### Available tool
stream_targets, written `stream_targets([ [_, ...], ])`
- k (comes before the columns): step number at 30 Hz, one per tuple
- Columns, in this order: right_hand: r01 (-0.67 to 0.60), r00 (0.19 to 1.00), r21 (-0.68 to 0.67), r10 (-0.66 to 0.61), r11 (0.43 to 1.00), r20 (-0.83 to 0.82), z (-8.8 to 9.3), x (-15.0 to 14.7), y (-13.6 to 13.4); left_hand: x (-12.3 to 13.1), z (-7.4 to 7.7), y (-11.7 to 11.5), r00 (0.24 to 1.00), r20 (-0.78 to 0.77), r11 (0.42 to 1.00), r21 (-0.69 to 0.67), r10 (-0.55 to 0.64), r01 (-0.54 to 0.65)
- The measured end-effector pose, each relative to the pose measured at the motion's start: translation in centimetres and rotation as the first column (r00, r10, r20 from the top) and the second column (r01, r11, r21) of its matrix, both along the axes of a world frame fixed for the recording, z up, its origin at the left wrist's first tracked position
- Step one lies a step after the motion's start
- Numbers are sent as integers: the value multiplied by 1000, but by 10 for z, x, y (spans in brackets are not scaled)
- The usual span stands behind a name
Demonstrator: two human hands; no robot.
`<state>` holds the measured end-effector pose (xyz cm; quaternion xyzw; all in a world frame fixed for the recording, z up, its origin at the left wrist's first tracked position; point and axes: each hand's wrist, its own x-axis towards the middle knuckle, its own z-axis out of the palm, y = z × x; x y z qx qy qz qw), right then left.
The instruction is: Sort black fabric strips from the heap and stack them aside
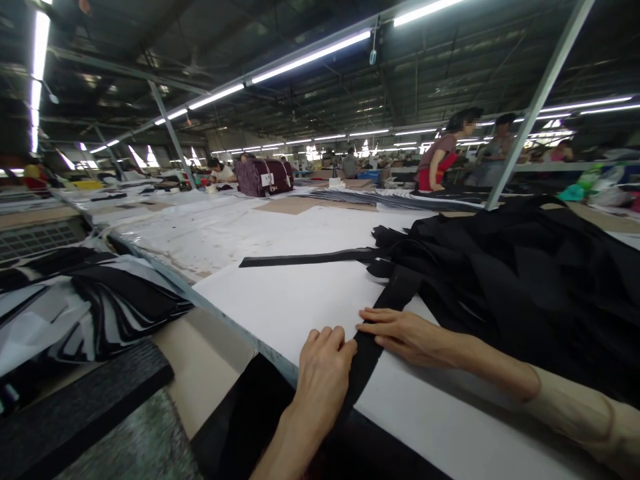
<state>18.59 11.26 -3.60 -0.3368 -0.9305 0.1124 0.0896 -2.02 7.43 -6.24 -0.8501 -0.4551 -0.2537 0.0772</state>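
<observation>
A wide black fabric strip (370, 353) runs from the heap of black strips (505, 280) across the white table and over its near edge. My left hand (327, 353) is closed at the strip's left edge, fingers curled, with the thumb side against the cloth. What lies inside the curled fingers is partly hidden. My right hand (407, 333) rests flat on the strip, its fingers stretched out across it. A narrower dark strip (310, 257) lies straight on the table beyond both hands, its right end meeting the heap.
The white table (270, 300) has an edge close to my left hand. At left are stacked black and white pieces (115, 307) and a dark foam-like block (90, 393). Farther back stand a wrapped purple bundle (264, 177), a slanted metal post (540, 100) and a person in red (440, 160).
</observation>
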Motion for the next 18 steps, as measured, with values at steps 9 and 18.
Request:
stream_targets([
  [9,-5,996,-51,10,999,91,12,-8,-14,-42,0,-30,954,294,949,-313,53,43],
  [18,-103,995,-87,102,991,-20,12,-19,-22,-50,-18,-44,952,307,998,-68,8,13],
])
